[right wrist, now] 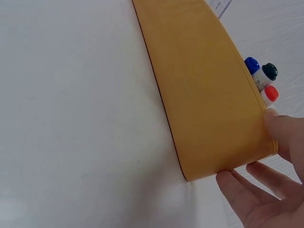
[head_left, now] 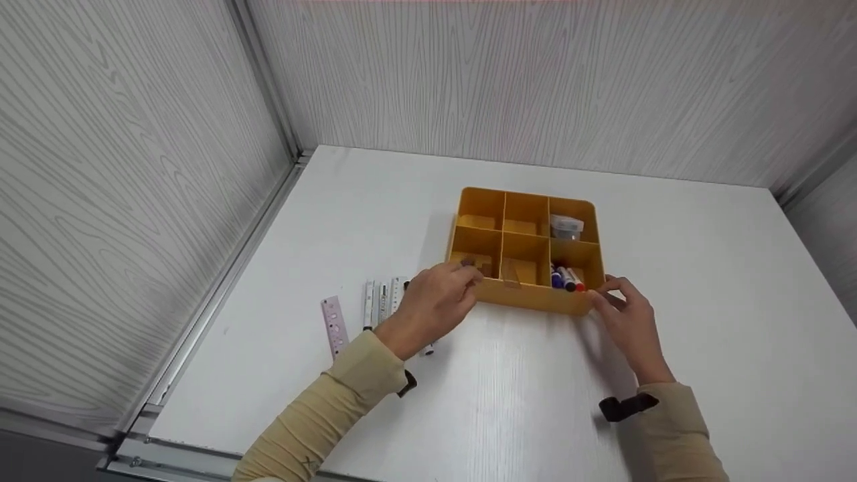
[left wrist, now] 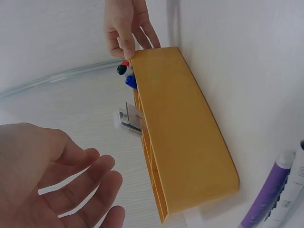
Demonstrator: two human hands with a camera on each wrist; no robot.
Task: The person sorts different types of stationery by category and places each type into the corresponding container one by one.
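Note:
A yellow six-compartment organizer box [head_left: 529, 296] stands on the table. At its front right corner my right hand [head_left: 624, 321] grips the wall, thumb at the rim and fingers against the side. My left hand [head_left: 438, 298] hovers by the front left compartment, its fingers loosely bent; no object shows between them in the left wrist view. Markers with blue, black and red caps [head_left: 569, 280] lie in the front right compartment. Behind them is a clear plastic container [head_left: 566, 226]. A transparent flat piece [head_left: 511, 274] sticks up at the front middle compartment.
Left of the box lie a pink ruler [head_left: 335, 325], several white strips with markings [head_left: 383, 301] and a purple marker [left wrist: 266, 194], partly behind my left arm. Wood-grain panels [head_left: 522, 87] enclose the table at the back and sides.

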